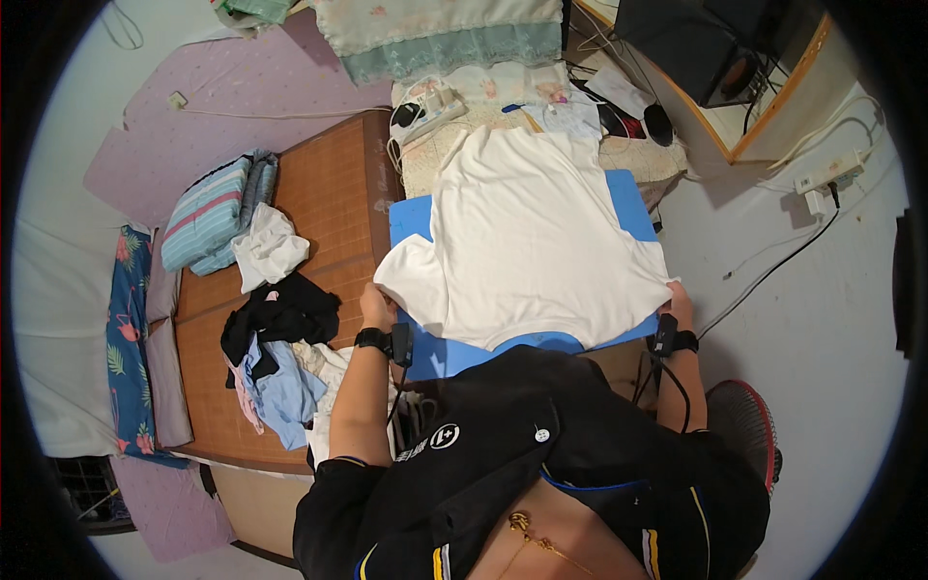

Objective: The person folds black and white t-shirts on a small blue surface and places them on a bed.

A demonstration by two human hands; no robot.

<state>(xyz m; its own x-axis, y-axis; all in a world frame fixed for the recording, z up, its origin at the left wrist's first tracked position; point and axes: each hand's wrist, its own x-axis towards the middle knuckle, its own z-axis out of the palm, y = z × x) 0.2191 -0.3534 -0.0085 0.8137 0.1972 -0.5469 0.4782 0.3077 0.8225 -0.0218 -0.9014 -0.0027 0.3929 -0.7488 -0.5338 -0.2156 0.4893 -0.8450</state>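
A white T-shirt (527,232) lies spread on a blue board (633,198), its neckline toward me and its hem at the far side. My left hand (377,307) is closed on the edge of the left sleeve, just beyond the board's left side. At the opposite sleeve, my right hand (680,302) pinches the fabric's end; its fingers are partly hidden. Both sleeves are drawn outward and the body of the shirt lies mostly flat, with a few soft wrinkles. Each wrist wears a black strap with a small cabled device.
Left of the board stands a brown mat-topped bed (333,193) with crumpled clothes (285,387), a white cloth (271,246) and a striped folded quilt (208,213). A lace-covered table (420,174) adjoins the far side. A power strip (829,172) hangs at right; a fan (742,425) stands near my right elbow.
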